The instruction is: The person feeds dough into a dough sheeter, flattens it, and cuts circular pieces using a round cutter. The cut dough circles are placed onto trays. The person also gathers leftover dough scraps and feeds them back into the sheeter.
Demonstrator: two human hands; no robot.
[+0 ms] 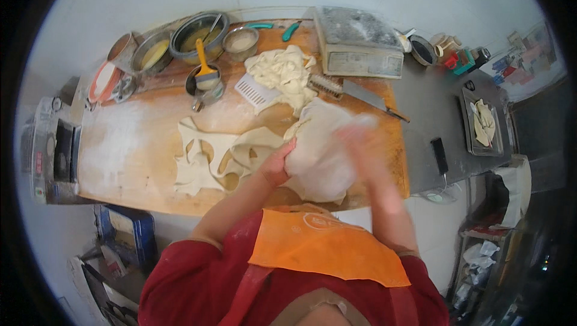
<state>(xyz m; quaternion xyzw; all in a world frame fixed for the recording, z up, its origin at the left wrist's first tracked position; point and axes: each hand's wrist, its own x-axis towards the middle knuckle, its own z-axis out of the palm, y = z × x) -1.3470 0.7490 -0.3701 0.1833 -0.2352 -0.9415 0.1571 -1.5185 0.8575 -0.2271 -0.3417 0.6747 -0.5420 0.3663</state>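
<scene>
A whitish, translucent plastic bag (322, 159) with what looks like dough inside hangs over the front of the wooden worktable. My left hand (281, 161) grips its left edge, the thumb on top. Blurred by motion, my right hand (356, 145) is at the bag's upper right; whether its fingers close on the plastic is unclear. Left of the bag lies a flat dough sheet (198, 168) with cut-out holes, its right part folded. Behind the bag rests a crumpled heap of dough (281, 73), beside a white slotted plastic scraper (254, 91).
A cleaver (365, 96) and a brush (325, 86) lie right of the heap, before a floury scale (360, 42). Along the back left stand several bowls (198, 37) and a metal cup (216, 93) holding a yellow-handled brush (203, 62). A phone (438, 156) lies on the dark counter.
</scene>
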